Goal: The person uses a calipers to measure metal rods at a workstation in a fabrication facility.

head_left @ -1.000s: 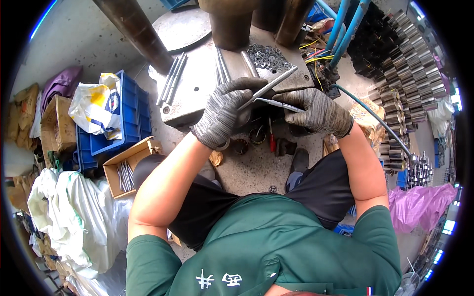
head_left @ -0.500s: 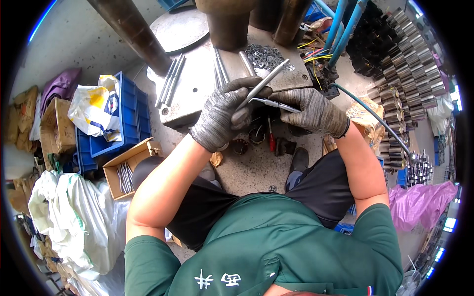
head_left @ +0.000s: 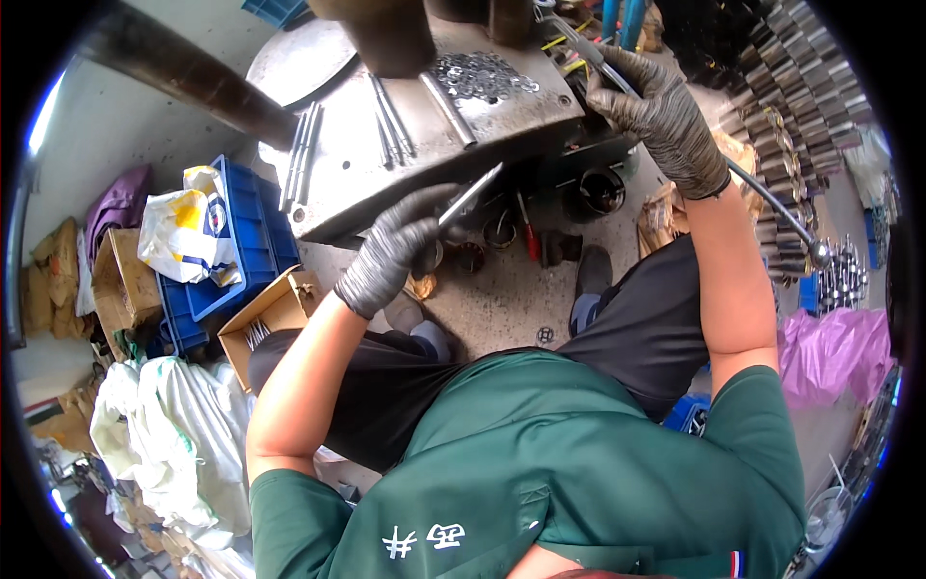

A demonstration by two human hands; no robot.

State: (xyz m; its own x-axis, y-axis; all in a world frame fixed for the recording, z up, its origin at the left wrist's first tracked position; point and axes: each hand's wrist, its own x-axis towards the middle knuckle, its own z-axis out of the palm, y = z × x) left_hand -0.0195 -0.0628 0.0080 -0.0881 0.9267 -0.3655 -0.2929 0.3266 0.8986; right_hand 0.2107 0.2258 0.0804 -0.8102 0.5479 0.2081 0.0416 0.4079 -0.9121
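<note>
My gloved left hand [head_left: 394, 243] is closed around a short grey metal rod [head_left: 471, 193], whose free end points up and right below the front edge of a steel machine table [head_left: 338, 198]. Out at the table's far right corner, my gloved right hand [head_left: 661, 111] grips a slim metal tool with jaws at its far end, which looks like a caliper [head_left: 593, 56]. On the table lie thin metal rods [head_left: 301, 159] at the left, more rods [head_left: 391, 121] in the middle, a thicker rod [head_left: 447, 111] and a heap of small dark metal rings [head_left: 487, 75].
Dark steel columns [head_left: 193, 82] rise behind the table. At the left stand a blue crate [head_left: 253, 232] and a cardboard box [head_left: 275, 314] with rods. Below the table are a red-handled tool [head_left: 531, 236] and a round can [head_left: 600, 191]. Stacked metal cylinders [head_left: 805, 106] fill the right.
My hands have moved apart: the right carries the caliper-like tool up and right, away from the rod. My left hand has dropped down and left with the rod. The view has shifted slightly.
</note>
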